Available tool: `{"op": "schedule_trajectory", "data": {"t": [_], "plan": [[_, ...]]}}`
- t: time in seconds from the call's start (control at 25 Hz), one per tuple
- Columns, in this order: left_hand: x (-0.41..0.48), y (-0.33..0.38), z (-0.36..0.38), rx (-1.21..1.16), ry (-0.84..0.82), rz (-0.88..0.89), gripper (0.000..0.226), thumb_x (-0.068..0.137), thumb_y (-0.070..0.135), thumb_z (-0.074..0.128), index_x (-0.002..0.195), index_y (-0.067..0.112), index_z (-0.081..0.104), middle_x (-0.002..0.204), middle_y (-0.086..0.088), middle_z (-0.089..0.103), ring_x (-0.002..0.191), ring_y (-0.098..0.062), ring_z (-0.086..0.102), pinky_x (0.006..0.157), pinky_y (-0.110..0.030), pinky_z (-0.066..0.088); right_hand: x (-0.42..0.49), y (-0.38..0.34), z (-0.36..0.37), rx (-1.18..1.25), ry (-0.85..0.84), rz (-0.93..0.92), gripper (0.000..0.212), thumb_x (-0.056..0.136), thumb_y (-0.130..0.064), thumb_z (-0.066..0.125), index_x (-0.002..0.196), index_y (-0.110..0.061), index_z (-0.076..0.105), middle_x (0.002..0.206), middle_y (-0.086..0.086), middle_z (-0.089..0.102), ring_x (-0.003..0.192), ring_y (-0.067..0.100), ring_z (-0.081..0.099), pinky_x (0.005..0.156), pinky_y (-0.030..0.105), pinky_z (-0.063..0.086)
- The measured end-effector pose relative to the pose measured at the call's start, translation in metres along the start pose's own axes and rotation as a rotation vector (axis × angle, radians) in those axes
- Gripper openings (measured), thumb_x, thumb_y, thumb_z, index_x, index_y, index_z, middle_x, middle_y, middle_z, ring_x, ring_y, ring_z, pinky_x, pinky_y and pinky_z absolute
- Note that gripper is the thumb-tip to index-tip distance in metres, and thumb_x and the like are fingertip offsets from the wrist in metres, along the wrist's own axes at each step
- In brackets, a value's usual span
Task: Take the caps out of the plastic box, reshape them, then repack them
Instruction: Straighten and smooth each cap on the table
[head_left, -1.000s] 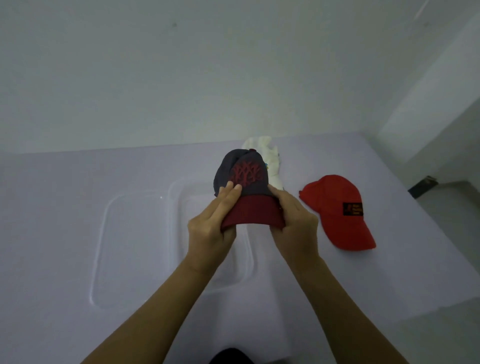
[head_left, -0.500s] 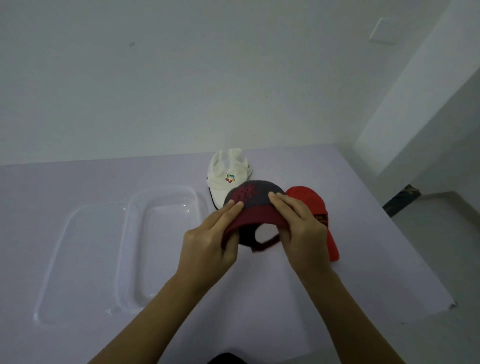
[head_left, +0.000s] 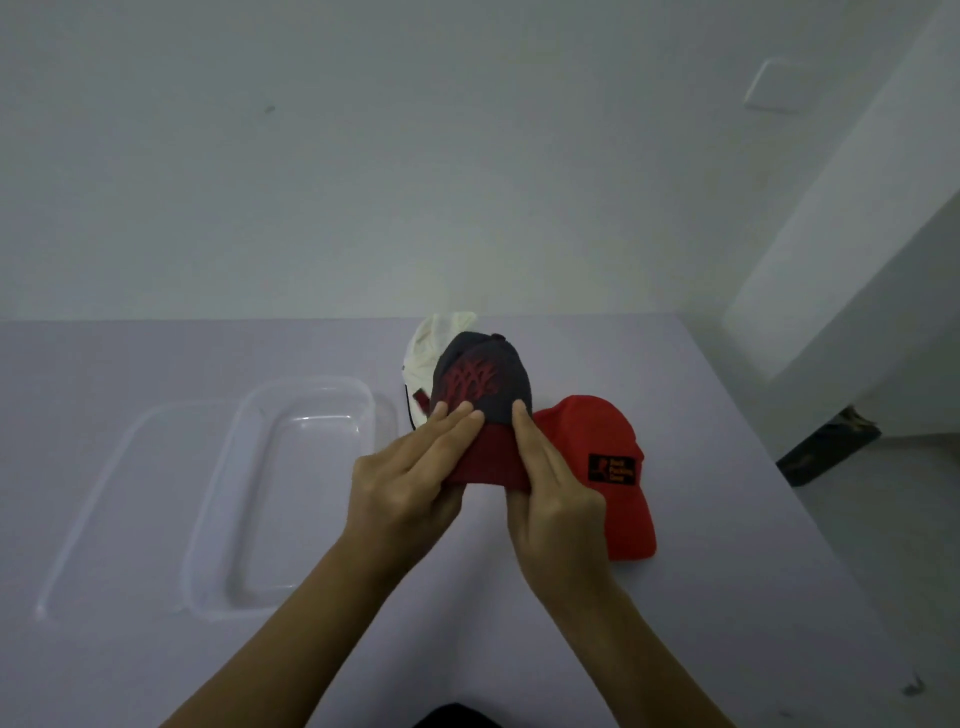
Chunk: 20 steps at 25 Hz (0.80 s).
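1. Left hand (head_left: 402, 486) and right hand (head_left: 553, 499) both clamp the dark red brim of the grey cap (head_left: 485, 387), one on each side, fingers on top of the brim.
2. Grey cap is held up off the table (head_left: 156, 364), crown tilted away from the person, red embroidered logo facing the camera. Thumbs are hidden under the brim; exact thumb contact can't be read.
3. White cap (head_left: 431, 345) lies on the table behind the grey cap, partly hidden by it. Whether the two touch: can't tell.
4. Red cap (head_left: 597, 447) lies flat on the table just right of the hands, brim toward the person, dark patch with orange lettering on its side. The right hand overlaps its left edge in view; contact unclear.
5. Clear plastic box (head_left: 306, 410) sits on the table left of the hands, open, no caps inside.
6. Clear lid (head_left: 104, 483) lies flat directly left of the box; its right edge meets or slides under the box, can't say which.
7. All three caps are out of the box.
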<state>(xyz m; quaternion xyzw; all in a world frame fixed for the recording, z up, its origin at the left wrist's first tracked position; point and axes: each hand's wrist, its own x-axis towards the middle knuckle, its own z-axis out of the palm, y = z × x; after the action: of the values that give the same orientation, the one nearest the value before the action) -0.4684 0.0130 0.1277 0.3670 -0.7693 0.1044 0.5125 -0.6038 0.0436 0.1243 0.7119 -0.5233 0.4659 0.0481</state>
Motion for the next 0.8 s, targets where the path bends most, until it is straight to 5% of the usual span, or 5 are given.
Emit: {"op": "schedule_trajectory", "data": {"t": [0.16,0.44,0.6,0.72,0.8], "plan": [[-0.009,0.023,0.013,-0.027,0.047,-0.116,0.041,0.076,0.008,0.070,0.114,0.005,0.056,0.112,-0.009,0.063,0.099,-0.021,0.065,0.082,-0.020,0.052,-0.004,0.000,-0.007,0.153,0.008,0.115,0.057,0.100,-0.038,0.028,0.125,0.008,0.052,0.109,0.019,0.069,0.088,0.021,0.069,0.085,0.016,0.049],[-0.011,0.025,0.012,-0.141,-0.336,-0.381,0.064,0.075,0.002,0.054,0.133,0.026,0.044,0.134,-0.014,0.055,0.104,-0.029,0.067,0.082,-0.025,0.055,-0.019,0.054,-0.018,0.223,0.034,0.213,0.050,0.099,-0.036,0.033,0.131,0.000,0.045,0.120,0.012,0.062,0.096,0.020,0.066,0.089,0.011,0.047],[-0.021,0.011,0.001,-0.100,-0.364,-0.473,0.062,0.074,0.008,0.047,0.133,0.029,0.047,0.126,-0.015,0.062,0.100,-0.030,0.069,0.076,-0.034,0.059,-0.029,0.050,-0.011,0.346,-0.093,0.212,0.043,0.094,-0.018,0.046,0.137,-0.020,0.040,0.129,0.008,0.060,0.115,0.014,0.059,0.096,0.028,0.049],[-0.029,0.002,-0.002,-0.029,-0.521,-0.428,0.069,0.075,0.010,0.051,0.139,0.033,0.038,0.128,-0.013,0.061,0.089,-0.030,0.070,0.073,-0.027,0.052,-0.026,0.054,-0.010,0.274,-0.186,0.130,0.056,0.085,0.003,0.053,0.135,-0.022,0.043,0.134,0.004,0.054,0.122,0.015,0.054,0.102,0.020,0.043],[-0.037,0.001,-0.006,-0.182,-0.503,-0.491,0.070,0.083,0.008,0.048,0.140,0.042,0.030,0.139,-0.009,0.051,0.112,-0.016,0.061,0.090,-0.015,0.046,-0.024,0.056,-0.009,0.192,-0.218,0.092,0.066,0.078,0.007,0.057,0.136,-0.021,0.044,0.136,0.005,0.054,0.121,0.016,0.055,0.101,0.015,0.041]]}}
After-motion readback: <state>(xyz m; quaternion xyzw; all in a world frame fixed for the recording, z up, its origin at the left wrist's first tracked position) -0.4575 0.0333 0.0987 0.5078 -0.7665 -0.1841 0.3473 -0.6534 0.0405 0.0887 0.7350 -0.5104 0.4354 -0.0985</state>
